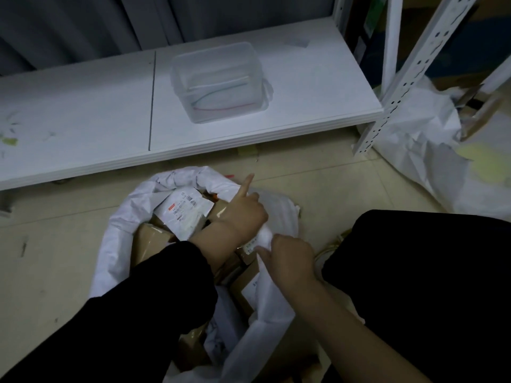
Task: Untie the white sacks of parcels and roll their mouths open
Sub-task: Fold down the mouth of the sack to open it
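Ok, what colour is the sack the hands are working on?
White sack, clearest in the head view.

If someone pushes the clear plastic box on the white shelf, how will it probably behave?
The clear plastic box probably slides easily, since the white shelf looks smooth. It seems light: only a few thin coloured cords lie inside. Its wide flat base makes tipping unlikely.

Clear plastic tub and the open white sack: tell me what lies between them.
Head view: only bare white shelf board and its front edge, then a strip of beige floor tile before the white sack.
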